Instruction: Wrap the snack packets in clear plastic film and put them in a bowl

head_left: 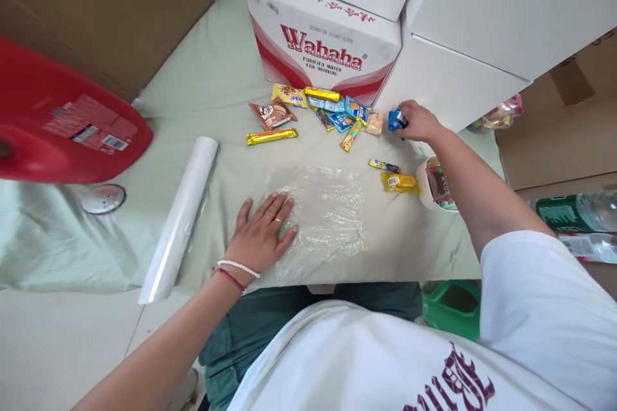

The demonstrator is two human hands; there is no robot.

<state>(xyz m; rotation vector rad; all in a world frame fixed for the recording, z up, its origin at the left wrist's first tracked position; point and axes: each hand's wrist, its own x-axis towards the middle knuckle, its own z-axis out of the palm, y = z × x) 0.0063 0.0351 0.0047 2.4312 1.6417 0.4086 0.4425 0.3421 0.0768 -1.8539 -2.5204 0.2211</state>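
My left hand (263,231) lies flat with fingers spread on the left edge of a clear plastic sheet (332,218), which is spread on the cloth-covered table. At the far right of the snacks, my right hand (415,121) grips a small blue snack packet (397,119). Just left of it sits a pale wrapped snack (375,122), beside a loose pile with blue packets (341,121), a yellow stick pack (353,135) and a brown packet (273,115). A gold-wrapped bar (272,136) lies in front. Below my right hand are a thin yellow stick (384,166) and an orange-yellow packet (400,182).
A white tub (424,186) of packets stands under my right forearm. The plastic roll (179,221) lies left of my left hand. A red jug (67,115) and a round lid (103,199) are at the left. The Wahaha carton (322,45) and white boxes (463,70) border the back.
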